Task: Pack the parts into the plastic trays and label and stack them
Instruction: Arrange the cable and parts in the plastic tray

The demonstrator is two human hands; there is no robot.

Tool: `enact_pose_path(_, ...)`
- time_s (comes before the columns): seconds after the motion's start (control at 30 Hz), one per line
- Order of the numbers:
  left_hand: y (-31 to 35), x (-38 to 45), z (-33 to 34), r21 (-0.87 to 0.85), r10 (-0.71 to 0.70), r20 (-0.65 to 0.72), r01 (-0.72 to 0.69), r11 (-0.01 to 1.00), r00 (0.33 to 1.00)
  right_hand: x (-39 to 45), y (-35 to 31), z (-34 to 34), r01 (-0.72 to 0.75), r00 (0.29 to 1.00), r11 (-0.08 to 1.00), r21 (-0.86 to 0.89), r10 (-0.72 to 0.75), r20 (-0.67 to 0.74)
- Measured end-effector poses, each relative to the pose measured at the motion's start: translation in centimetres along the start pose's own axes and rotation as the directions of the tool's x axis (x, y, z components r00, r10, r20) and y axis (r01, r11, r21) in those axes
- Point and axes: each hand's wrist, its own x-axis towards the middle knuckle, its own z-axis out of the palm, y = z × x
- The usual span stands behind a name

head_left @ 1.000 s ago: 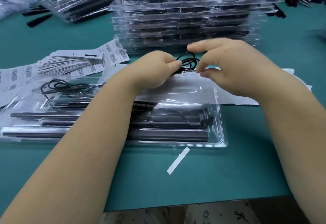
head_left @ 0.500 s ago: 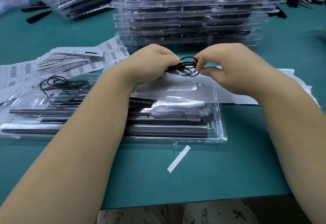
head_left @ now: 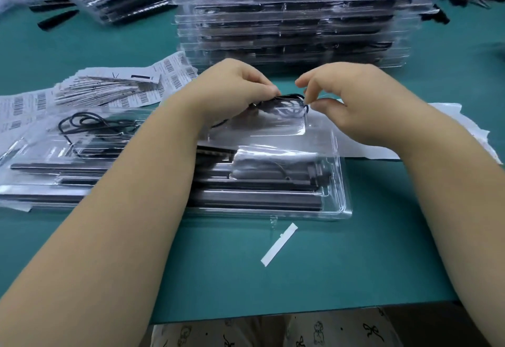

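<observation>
Both hands pinch a coiled black cable at frame centre: left hand with fingers curled, right hand by fingertips, over the far edge of the clear tray on the desk.

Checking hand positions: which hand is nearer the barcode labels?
Left. The left hand is just right of the barcode labels; the right hand lies farther right.
</observation>
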Motion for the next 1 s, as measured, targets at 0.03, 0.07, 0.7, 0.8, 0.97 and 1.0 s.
enact_pose_path(0.03,0.0,-0.1,-0.3,-0.003,0.005,0.019,-0.005,1.0,1.0,0.0,0.1,0.1,-0.019,1.0,1.0,0.022,0.018,0.016)
enact_pose_path(0.07,0.0,-0.2,-0.5,0.003,0.008,0.037,-0.008,1.0,0.999,0.0,0.1,0.1,-0.045,0.999,0.998,0.052,0.043,0.031)
enact_pose_path(0.7,-0.3,-0.1,0.0,0.087,0.063,0.036,-0.066,0.994,0.997,0.2,1.3,-0.7,-0.355,0.919,0.918,0.175,0.309,0.244)
enact_pose_path(0.8,0.1,-0.3,0.1,0.122,0.056,0.061,-0.063,0.99,0.997,-0.1,0.1,-1.1,-0.27,0.943,0.96,-0.076,0.279,0.182)
enact_pose_path(0.97,0.6,-0.1,0.6,0.201,0.045,0.022,-0.048,0.978,0.999,-0.7,-1.0,-1.3,-0.153,0.981,0.985,-0.085,0.161,0.107)
enact_pose_path(1.0,0.6,-0.1,0.6,0.201,0.048,0.018,-0.051,0.978,0.999,-0.7,-1.1,-1.3,-0.156,0.981,0.985,-0.078,0.163,0.101)
